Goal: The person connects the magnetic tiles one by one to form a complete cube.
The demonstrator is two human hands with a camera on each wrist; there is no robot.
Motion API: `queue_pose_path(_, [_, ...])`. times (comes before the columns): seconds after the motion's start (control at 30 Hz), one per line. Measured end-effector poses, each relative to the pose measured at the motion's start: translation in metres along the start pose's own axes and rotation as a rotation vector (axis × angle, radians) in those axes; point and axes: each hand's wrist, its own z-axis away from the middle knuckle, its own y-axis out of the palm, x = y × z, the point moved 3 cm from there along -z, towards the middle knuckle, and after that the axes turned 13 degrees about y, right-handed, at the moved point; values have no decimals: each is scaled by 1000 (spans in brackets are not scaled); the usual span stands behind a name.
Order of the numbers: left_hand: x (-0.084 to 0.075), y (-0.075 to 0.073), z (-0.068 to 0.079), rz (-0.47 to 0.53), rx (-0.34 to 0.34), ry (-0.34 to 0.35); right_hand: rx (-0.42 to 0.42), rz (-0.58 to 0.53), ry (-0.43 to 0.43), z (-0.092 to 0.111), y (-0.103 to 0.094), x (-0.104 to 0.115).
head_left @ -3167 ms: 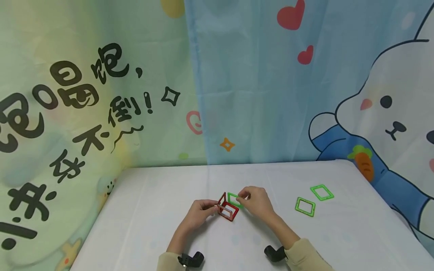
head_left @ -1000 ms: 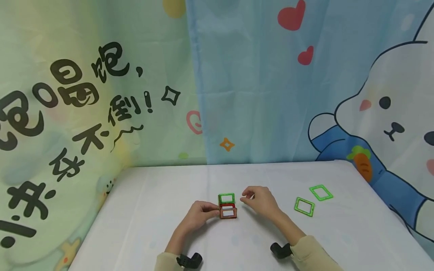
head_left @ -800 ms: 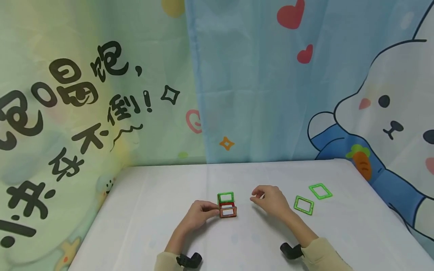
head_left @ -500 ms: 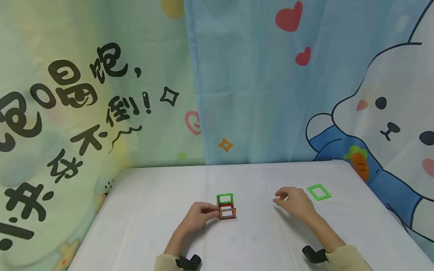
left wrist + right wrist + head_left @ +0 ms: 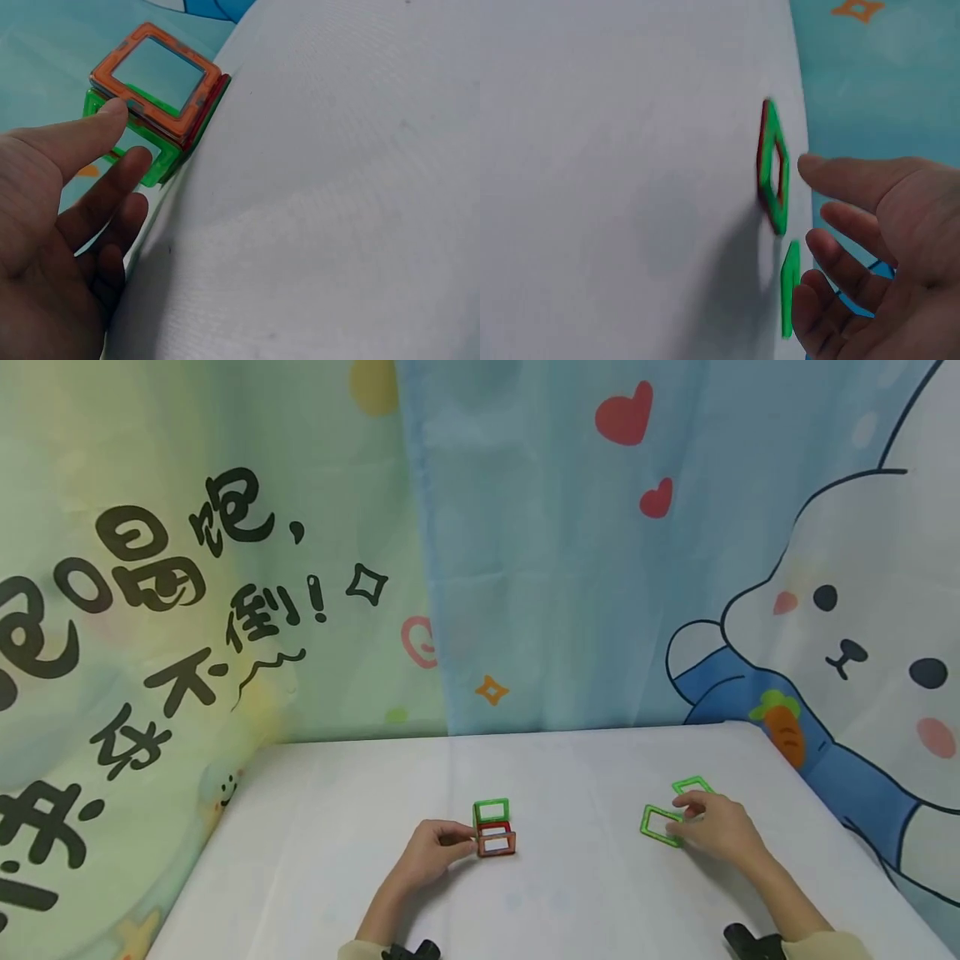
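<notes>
Left hand [image 5: 433,853] pinches joined frames [image 5: 495,826]; right hand [image 5: 717,832], half-open, empty, by green tile [image 5: 645,819], partly blocks far tile [image 5: 686,781] at its 11 o'clock.

Seen from the head, the joined frames [image 5: 491,823] at 6 o'clock mix three colours: orange on the front frame [image 5: 120,52], deep red on the base frame [image 5: 206,109], bright green on the back frame [image 5: 491,802]. The loose near frame [image 5: 644,820] and loose far frame [image 5: 686,781], toward 4 o'clock, are bright green too. The bench [image 5: 577,860] is white. The backdrop [image 5: 525,527] runs from mottled pale green and yellow at 9 o'clock to light blue at 1, printed with black lettering [image 5: 180,670] at 9, red hearts [image 5: 624,418] at 1. At 3 o'clock the cartoon animal [image 5: 855,568] is white with black outlines and pink cheeks [image 5: 936,738], its clothing [image 5: 877,785] blue, its carrot [image 5: 786,737] orange with a green top. The sleeves [image 5: 825,946] at 4 and 7 o'clock are beige
</notes>
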Motion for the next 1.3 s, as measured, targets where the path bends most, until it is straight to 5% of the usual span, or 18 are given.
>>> queue_pose_path(0.4, [1, 0, 2, 6, -20, -23, 55, -35, 11, -10, 11, -23])
queue_pose_path(0.77, [-38, -4, 4, 25, -28, -12, -37, -85, 14, -15, 14, -21])
queue_pose_path(1.03, [-42, -6, 5, 21, -22, -15, -125, -228, -57, -1, 14, 13])
queue_pose_path(1.3, [-29, -2, 5, 5, -21, -38, -152, -327, -139, 14, 35, 60])
